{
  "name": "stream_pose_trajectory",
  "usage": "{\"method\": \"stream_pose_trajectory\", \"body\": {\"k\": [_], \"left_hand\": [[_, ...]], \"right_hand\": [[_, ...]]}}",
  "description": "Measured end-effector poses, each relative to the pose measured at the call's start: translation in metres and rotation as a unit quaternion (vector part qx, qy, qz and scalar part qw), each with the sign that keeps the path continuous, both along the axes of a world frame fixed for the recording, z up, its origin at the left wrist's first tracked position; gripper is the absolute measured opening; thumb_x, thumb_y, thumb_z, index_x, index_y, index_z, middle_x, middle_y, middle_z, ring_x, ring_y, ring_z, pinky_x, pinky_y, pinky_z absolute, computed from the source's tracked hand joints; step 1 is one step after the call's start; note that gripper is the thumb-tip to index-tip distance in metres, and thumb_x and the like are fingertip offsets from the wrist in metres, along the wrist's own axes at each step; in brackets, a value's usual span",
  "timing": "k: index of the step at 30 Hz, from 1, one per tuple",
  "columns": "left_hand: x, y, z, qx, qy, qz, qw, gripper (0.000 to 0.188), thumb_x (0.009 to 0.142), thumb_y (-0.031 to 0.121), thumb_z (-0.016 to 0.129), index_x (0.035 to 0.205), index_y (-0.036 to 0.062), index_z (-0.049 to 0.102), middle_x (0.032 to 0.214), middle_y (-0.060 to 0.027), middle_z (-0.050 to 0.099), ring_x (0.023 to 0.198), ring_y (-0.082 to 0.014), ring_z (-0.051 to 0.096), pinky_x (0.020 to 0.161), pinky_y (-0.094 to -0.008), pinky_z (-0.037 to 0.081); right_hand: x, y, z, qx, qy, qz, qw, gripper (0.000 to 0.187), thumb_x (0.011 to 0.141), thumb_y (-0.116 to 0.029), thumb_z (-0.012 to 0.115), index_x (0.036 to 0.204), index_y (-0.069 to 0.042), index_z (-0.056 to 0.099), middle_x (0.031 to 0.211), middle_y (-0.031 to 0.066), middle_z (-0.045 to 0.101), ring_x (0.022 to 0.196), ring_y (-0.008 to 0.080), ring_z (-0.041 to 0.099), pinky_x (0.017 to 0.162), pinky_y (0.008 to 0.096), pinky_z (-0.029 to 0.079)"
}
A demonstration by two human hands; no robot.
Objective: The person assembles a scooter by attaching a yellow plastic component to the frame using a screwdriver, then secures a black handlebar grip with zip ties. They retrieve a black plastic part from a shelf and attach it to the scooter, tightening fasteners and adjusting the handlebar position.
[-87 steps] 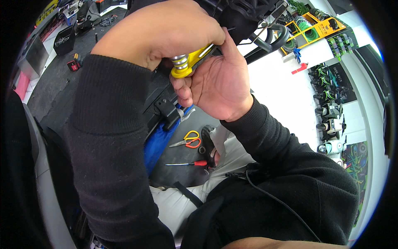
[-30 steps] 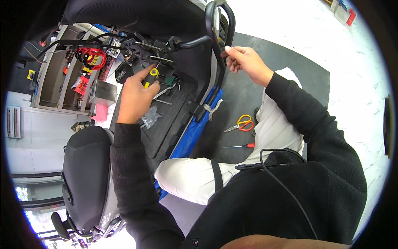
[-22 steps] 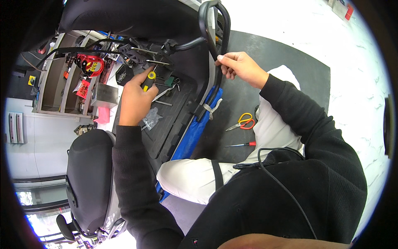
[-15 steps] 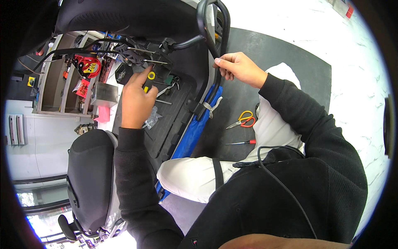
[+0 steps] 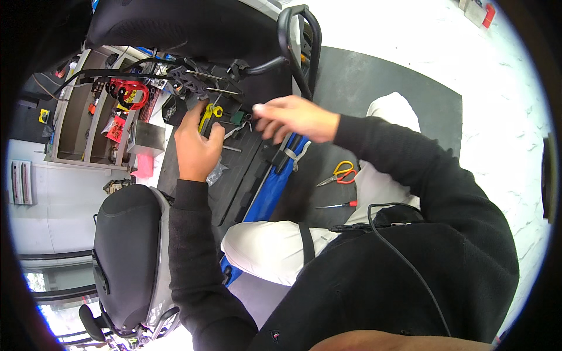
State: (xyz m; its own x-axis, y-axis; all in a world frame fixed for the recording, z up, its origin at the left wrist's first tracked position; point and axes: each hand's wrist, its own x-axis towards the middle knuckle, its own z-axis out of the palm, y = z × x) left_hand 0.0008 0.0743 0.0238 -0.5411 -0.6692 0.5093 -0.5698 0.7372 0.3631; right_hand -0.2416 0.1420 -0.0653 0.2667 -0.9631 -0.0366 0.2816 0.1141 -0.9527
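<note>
My left hand (image 5: 198,146) is closed around a yellow-and-black tool (image 5: 206,120), its fingers curled and the thumb held away from it. A yellow ring-like end of the tool shows beside the index finger; its exact kind is hidden. Just above are a black bracket (image 5: 187,82) and thin metal rods (image 5: 224,91) on a black scooter's front. My right hand (image 5: 298,120) hangs above the edge of the scooter's footboard (image 5: 234,169), blurred by motion. Its fingers are apart, and nothing shows in them. Metal tools (image 5: 237,130) and a clear plastic bag (image 5: 216,174) lie on the footboard.
Yellow-and-red-handled scissors (image 5: 338,174) and a red-handled screwdriver (image 5: 338,205) lie on the dark mat to my right. A bent black tube guard (image 5: 285,41) rises ahead. Blue wrapping (image 5: 269,193) lines the footboard's side. Another scooter's seat (image 5: 129,251) stands left, below shelves (image 5: 76,126).
My right hand has left the black tube and moved left toward my left hand, its fingers spreading. The tool in my left hand has turned slightly, showing more yellow.
</note>
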Motion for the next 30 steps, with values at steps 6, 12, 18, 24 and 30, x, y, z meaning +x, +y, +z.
{"method": "stream_pose_trajectory", "body": {"k": [6, 12, 18, 24, 30], "left_hand": [[0.009, 0.002, 0.012, 0.13, -0.014, -0.009, 0.991, 0.062, 0.092, 0.015, 0.075, 0.145, -0.0102, 0.058, 0.132, -0.0275, 0.071, 0.121, -0.029, 0.07, 0.103, -0.038, 0.053], [0.026, -0.006, 0.023, 0.329, 0.097, -0.095, 0.935, 0.066, 0.1, 0.015, 0.073, 0.153, -0.0132, 0.046, 0.145, -0.0228, 0.065, 0.121, -0.0277, 0.071, 0.101, -0.0333, 0.056], [0.042, -0.003, 0.034, 0.609, 0.161, -0.072, 0.773, 0.046, 0.105, 0.018, 0.07, 0.141, -0.006, 0.056, 0.121, -0.0126, 0.073, 0.095, -0.0173, 0.073, 0.072, -0.0323, 0.061], [0.035, 0.003, 0.028, 0.543, 0.142, -0.026, 0.827, 0.047, 0.099, 0.012, 0.076, 0.139, -0.0061, 0.058, 0.119, -0.0137, 0.075, 0.098, -0.0155, 0.076, 0.062, -0.0252, 0.055], [0.025, 0.018, -0.003, 0.025, -0.055, 0.064, 0.996, 0.058, 0.087, 0.009, 0.082, 0.138, -0.004, 0.059, 0.119, -0.0269, 0.073, 0.107, -0.041, 0.074, 0.091, -0.0454, 0.057]], "right_hand": [[0.088, -0.019, 0.039, 0.078, -0.197, 0.005, 0.977, 0.055, 0.107, -0.055, 0.063, 0.112, -0.001, 0.07, 0.102, 0.0096, 0.072, 0.095, 0.0202, 0.072, 0.077, 0.0353, 0.062], [0.102, -0.019, 0.043, 0.09, -0.217, -0.068, 0.97, 0.047, 0.11, -0.047, 0.06, 0.103, -0.001, 0.069, 0.089, 0.0091, 0.073, 0.076, 0.0172, 0.073, 0.067, 0.0305, 0.062], [0.105, -0.023, 0.05, 0.114, -0.183, -0.069, 0.974, 0.047, 0.112, -0.044, 0.054, 0.105, 0.0, 0.071, 0.091, 0.0084, 0.075, 0.075, 0.0178, 0.074, 0.064, 0.0314, 0.06], [0.052, 0.006, 0.046, -0.183, 0.337, -0.092, 0.919, 0.052, 0.108, -0.043, 0.06, 0.104, 0.006, 0.078, 0.082, 0.0109, 0.078, 0.074, 0.0196, 0.076, 0.071, 0.0323, 0.06], [-0.011, 0.007, 0.04, -0.155, 0.222, -0.199, 0.942, 0.044, 0.105, -0.038, 0.066, 0.1, 0.004, 0.079, 0.078, 0.0096, 0.077, 0.071, 0.0144, 0.074, 0.07, 0.0312, 0.059]]}}
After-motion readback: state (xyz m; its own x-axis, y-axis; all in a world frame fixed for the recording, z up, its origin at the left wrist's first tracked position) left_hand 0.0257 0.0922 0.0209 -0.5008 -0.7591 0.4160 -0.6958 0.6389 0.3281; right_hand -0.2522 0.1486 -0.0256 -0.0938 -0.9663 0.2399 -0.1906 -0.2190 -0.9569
